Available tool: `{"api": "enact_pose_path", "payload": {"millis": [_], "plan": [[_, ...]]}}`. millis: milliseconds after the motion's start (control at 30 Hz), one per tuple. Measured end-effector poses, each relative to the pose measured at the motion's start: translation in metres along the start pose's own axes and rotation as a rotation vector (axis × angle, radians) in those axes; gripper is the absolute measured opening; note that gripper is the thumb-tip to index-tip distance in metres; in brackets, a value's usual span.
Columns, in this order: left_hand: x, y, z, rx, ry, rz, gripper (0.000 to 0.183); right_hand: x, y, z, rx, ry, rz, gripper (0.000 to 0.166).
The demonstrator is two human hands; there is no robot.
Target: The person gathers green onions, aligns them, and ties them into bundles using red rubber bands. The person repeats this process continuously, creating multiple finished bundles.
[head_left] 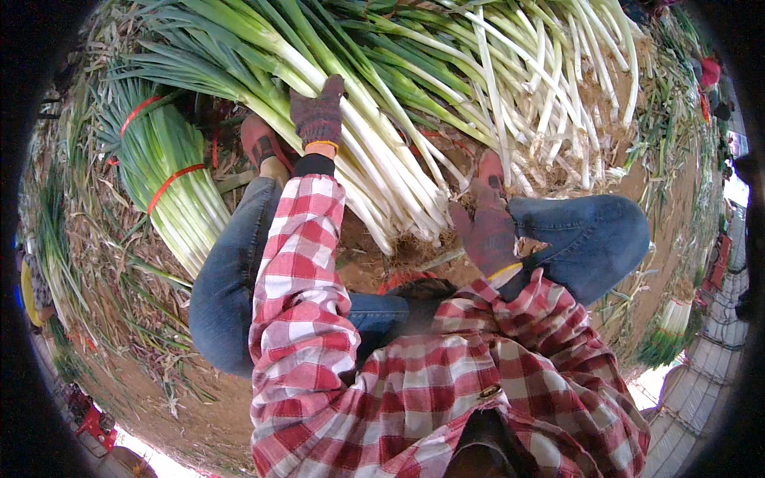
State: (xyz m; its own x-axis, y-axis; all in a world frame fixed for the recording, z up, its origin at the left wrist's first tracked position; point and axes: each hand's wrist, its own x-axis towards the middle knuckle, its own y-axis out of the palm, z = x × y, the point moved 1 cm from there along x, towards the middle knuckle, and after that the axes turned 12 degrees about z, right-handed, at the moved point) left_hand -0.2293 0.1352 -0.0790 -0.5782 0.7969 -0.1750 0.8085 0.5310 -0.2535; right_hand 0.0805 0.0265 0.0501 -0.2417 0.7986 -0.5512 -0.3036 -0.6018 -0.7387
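My left hand (318, 116), in a dark knitted glove, grips part of a loose bunch of large green onions (364, 137). Its thumb shows on top; the other fingers are partly hidden among the stalks. The bunch lies slantwise before me, green leaves at the upper left and white root ends towards the middle. Beside those root ends is my right hand (487, 236), gloved too, thumb spread away from the fingers and nothing seen in its grasp. A small gap seems to separate it from the roots.
A green onion bundle (164, 173) bound with red ties (173, 182) lies by my left knee. Many loose green onions (538, 77) are heaped at the upper right. Dry leaf scraps (143, 293) litter the soil. Another bundle (670, 328) lies at the far right.
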Motion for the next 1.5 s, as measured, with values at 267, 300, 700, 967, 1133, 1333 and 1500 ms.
{"api": "enact_pose_path", "payload": {"millis": [267,300,700,967,1133,1333,1500], "plan": [[0.000,-0.004,-0.014,-0.044,0.099,0.111,0.082,0.054,0.067,0.051,-0.207,-0.271,-0.200,0.102],[0.000,-0.007,-0.007,0.054,0.037,0.069,0.078,0.059,0.072,0.051,-0.224,-0.265,-0.181,0.104],[-0.012,-0.024,-0.054,0.193,-0.171,0.248,0.067,0.081,0.073,0.041,-0.241,-0.158,0.019,0.119],[0.006,-0.011,0.005,0.526,-0.104,0.156,0.100,0.085,0.059,0.038,-0.185,-0.154,0.113,0.123],[0.015,-0.043,0.051,0.153,0.041,0.145,0.091,0.085,0.062,0.054,-0.178,-0.135,0.213,0.121],[-0.022,-0.054,-0.051,0.950,0.282,0.318,0.066,0.094,0.062,0.041,-0.147,-0.134,0.158,0.120],[0.008,-0.053,-0.065,0.923,0.247,-0.013,0.067,0.096,0.069,0.039,-0.294,-0.221,0.037,0.119]]}}
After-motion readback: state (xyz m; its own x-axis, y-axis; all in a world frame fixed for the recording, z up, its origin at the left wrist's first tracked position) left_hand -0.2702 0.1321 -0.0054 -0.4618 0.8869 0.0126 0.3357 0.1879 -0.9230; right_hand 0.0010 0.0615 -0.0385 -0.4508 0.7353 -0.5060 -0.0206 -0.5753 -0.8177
